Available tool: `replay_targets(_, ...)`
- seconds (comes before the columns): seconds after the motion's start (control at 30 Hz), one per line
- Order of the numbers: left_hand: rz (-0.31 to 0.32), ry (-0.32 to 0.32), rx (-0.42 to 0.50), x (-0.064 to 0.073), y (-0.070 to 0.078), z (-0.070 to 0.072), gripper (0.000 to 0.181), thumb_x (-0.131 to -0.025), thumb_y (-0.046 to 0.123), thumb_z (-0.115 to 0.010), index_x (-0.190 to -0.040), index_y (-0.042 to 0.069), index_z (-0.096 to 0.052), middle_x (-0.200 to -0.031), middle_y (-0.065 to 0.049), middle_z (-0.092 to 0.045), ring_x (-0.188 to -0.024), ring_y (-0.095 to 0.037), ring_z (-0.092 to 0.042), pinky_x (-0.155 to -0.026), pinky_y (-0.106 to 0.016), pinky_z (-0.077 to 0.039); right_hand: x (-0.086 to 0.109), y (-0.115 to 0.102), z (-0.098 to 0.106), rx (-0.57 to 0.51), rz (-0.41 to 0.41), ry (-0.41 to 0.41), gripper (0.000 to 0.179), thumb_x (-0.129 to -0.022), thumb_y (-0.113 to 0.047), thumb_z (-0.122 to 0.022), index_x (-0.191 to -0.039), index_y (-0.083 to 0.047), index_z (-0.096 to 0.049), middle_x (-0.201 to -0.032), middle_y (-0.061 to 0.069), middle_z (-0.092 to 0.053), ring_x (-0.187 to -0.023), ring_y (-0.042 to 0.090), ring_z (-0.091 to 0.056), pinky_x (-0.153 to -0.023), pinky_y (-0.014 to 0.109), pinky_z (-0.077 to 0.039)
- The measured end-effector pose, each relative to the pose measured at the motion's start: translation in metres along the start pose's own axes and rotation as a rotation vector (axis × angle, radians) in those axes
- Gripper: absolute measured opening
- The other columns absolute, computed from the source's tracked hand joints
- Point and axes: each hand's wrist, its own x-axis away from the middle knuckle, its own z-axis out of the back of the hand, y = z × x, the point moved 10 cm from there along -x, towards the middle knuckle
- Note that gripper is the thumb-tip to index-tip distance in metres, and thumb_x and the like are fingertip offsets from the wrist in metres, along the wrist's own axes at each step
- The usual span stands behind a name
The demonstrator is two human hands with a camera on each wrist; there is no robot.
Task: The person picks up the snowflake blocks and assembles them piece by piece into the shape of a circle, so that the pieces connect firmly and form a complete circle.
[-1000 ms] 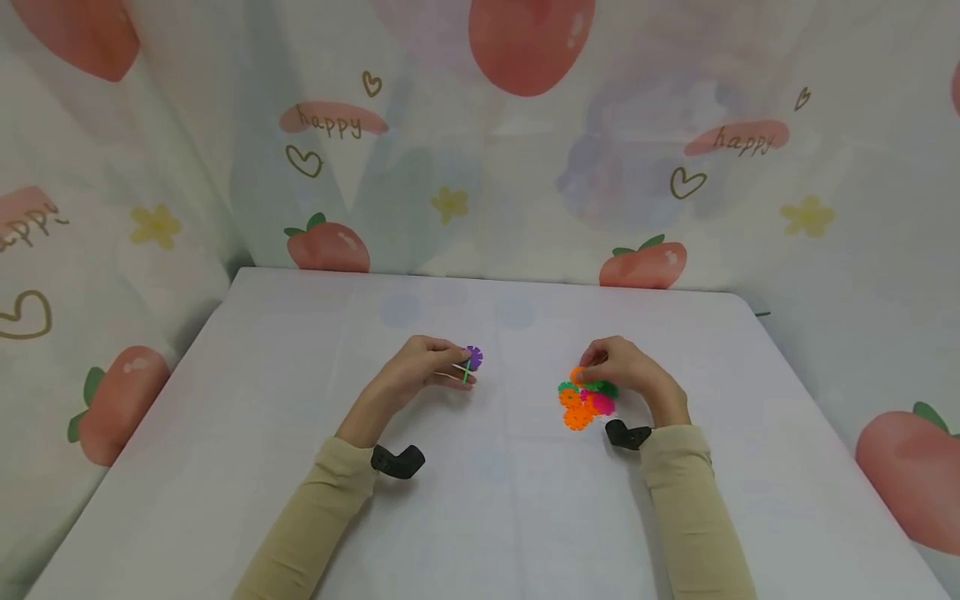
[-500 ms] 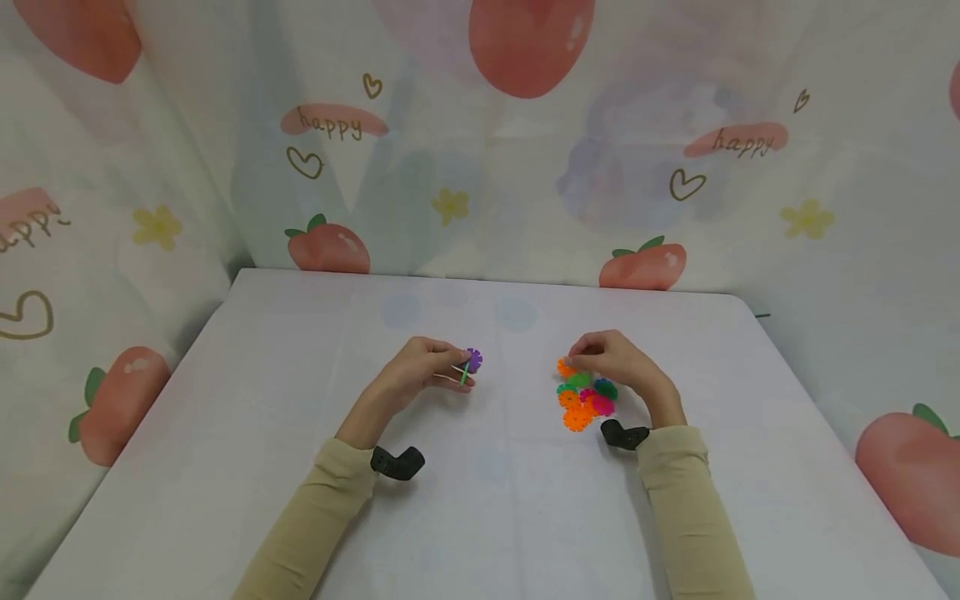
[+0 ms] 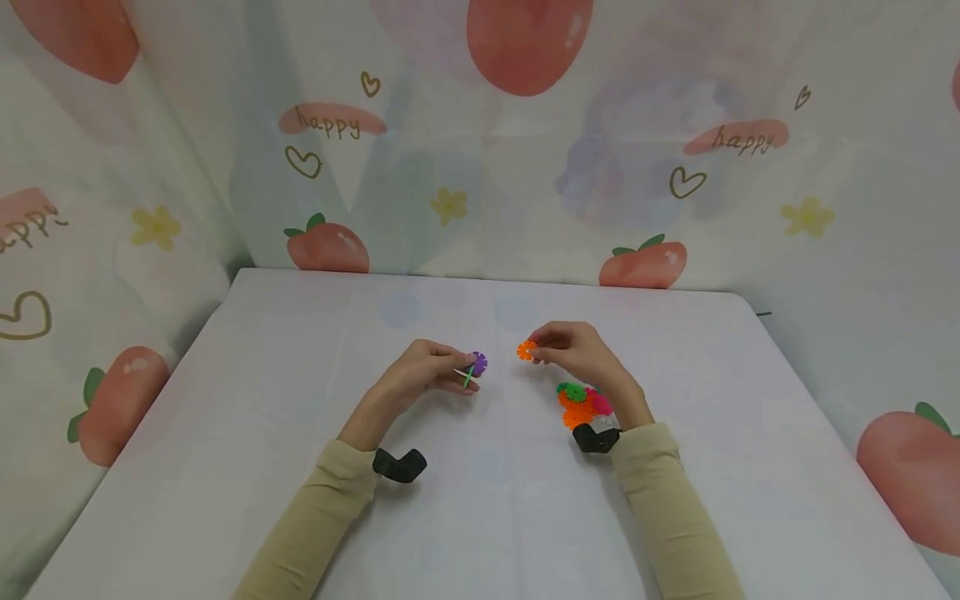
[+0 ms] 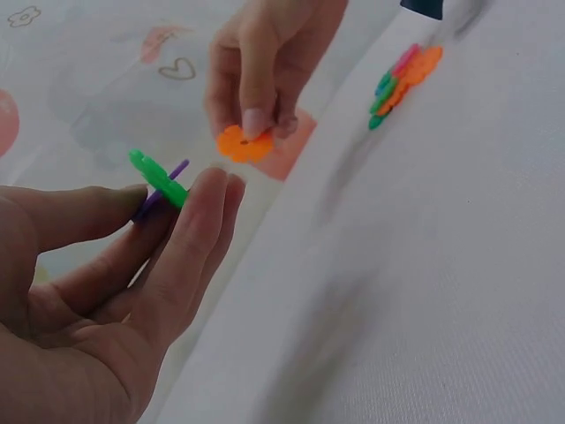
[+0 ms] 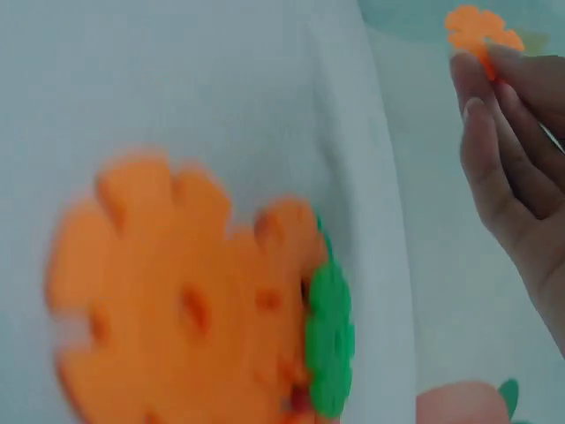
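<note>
Between thumb and fingers, my left hand [image 3: 422, 372] pinches a purple snowflake disc [image 3: 479, 363] with a green snowflake disc [image 4: 155, 173] slotted crosswise into it. My right hand [image 3: 585, 354] pinches an orange snowflake disc [image 3: 527, 351] by its edge, above the table and a short way right of the joined pair. The two hands' discs are apart. In the left wrist view the right hand's orange disc [image 4: 244, 143] shows just beyond the left fingertips. Both discs in the left hand are partly covered by its fingers.
A small pile of orange, green and pink snowflake discs [image 3: 576, 412] lies on the white table [image 3: 480, 517], below the right wrist, which partly hides it. Black wrist cameras [image 3: 400, 466] sit at both cuffs. A printed cloth [image 3: 510, 200] hangs behind the table.
My right hand has lifted the orange disc off the pile and carried it left toward the left hand. The left hand, with its joined purple and green discs, has barely moved.
</note>
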Motion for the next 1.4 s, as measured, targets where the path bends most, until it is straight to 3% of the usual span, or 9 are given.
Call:
replay_targets(0.2, -0.002, 0.001, -0.033, -0.001, -0.001, -0.001, 0.029, -0.102, 0.013, -0.063, -0.115, -0.012, -0.071, -0.116, -0.035, -0.07, -0.084, -0.022, -0.078, -0.087, -0.038, -0.062, -0.002, -0.021, -0.014, 0.003, 0.07, 0.034, 0.019, -0.098, -0.016, -0.071, -0.115, -0.008, -0.077, -0.104, 0.009, -0.078, -0.094, 0.031, -0.074, -0.091, 0.045, -0.059)
replay_targets(0.43, 0.001, 0.03, -0.027, -0.001, -0.001, 0.002, 0.03, -0.102, 0.015, -0.064, -0.113, -0.012, -0.072, -0.107, -0.029, -0.074, -0.082, -0.022, -0.078, -0.089, -0.037, -0.061, -0.004, -0.038, -0.034, -0.046, 0.137, -0.002, 0.016, -0.095, -0.011, -0.074, -0.11, -0.006, -0.078, -0.102, 0.011, -0.078, -0.091, 0.029, -0.077, -0.092, 0.041, -0.061)
replay_targets(0.6, 0.005, 0.06, -0.036, 0.0, 0.001, 0.005, 0.03, -0.101, 0.016, -0.065, -0.11, -0.012, -0.073, -0.095, -0.021, -0.077, -0.079, -0.022, -0.078, -0.089, -0.038, -0.061, -0.003, -0.045, -0.039, -0.049, 0.193, 0.009, 0.015, -0.095, -0.007, -0.074, -0.108, -0.005, -0.079, -0.099, 0.01, -0.078, -0.089, 0.028, -0.077, -0.088, 0.034, -0.062)
replay_targets(0.8, 0.01, 0.085, -0.052, -0.001, -0.002, 0.006, 0.027, -0.1, 0.013, -0.065, -0.107, -0.013, -0.073, -0.093, -0.023, -0.077, -0.076, -0.023, -0.078, -0.086, -0.039, -0.062, -0.003, -0.051, -0.041, -0.042, 0.242, 0.038, 0.012, -0.091, -0.003, -0.076, -0.102, -0.005, -0.081, -0.094, 0.009, -0.078, -0.084, 0.023, -0.077, -0.081, 0.028, -0.062)
replay_targets(0.97, 0.02, 0.096, -0.058, -0.001, -0.007, 0.007, 0.026, -0.101, 0.011, -0.065, -0.105, -0.012, -0.074, -0.086, -0.019, -0.077, -0.075, -0.023, -0.078, -0.093, -0.041, -0.06, -0.003, -0.061, -0.043, -0.015, 0.319, 0.06, 0.012, -0.087, -0.002, -0.08, -0.098, -0.005, -0.082, -0.088, 0.008, -0.078, -0.079, 0.022, -0.076, -0.075, 0.025, -0.061)
replay_targets(1.03, 0.025, 0.085, -0.037, -0.001, -0.009, 0.006, 0.026, -0.101, 0.012, -0.064, -0.105, -0.012, -0.073, -0.087, -0.019, -0.078, -0.077, -0.024, -0.079, -0.096, -0.041, -0.059, -0.004, -0.064, -0.044, -0.005, 0.345, 0.058, 0.012, -0.087, -0.002, -0.08, -0.098, -0.004, -0.082, -0.088, 0.008, -0.078, -0.079, 0.022, -0.076, -0.075, 0.025, -0.061)
replay_targets(1.13, 0.044, 0.02, 0.01, 0.0, -0.012, -0.001, 0.028, -0.103, 0.013, -0.062, -0.111, -0.012, -0.071, -0.094, -0.02, -0.078, -0.084, -0.026, -0.079, -0.096, -0.042, -0.058, -0.007, -0.063, -0.046, 0.003, 0.316, 0.025, 0.013, -0.088, -0.003, -0.079, -0.1, -0.007, -0.082, -0.092, 0.006, -0.079, -0.083, 0.021, -0.076, -0.079, 0.026, -0.061)
replay_targets(1.3, 0.085, -0.119, 0.095, 0.005, -0.022, -0.016, 0.038, -0.104, 0.011, -0.058, -0.136, -0.009, -0.056, -0.114, -0.024, -0.074, -0.096, -0.03, -0.078, -0.095, -0.044, -0.059, -0.013, -0.058, -0.057, 0.044, 0.243, -0.083, 0.015, -0.094, -0.006, -0.074, -0.106, -0.012, -0.081, -0.104, 0.002, -0.079, -0.097, 0.018, -0.074, -0.09, 0.033, -0.06)
replay_targets(1.4, 0.077, -0.132, 0.1, 0.005, -0.025, -0.018, 0.042, -0.104, 0.01, -0.058, -0.143, -0.006, -0.052, -0.12, -0.025, -0.073, -0.097, -0.028, -0.077, -0.094, -0.042, -0.06, -0.015, -0.057, -0.064, 0.089, 0.238, -0.126, 0.018, -0.096, -0.007, -0.072, -0.111, -0.014, -0.08, -0.109, 0.001, -0.078, -0.099, 0.017, -0.071, -0.091, 0.036, -0.059)
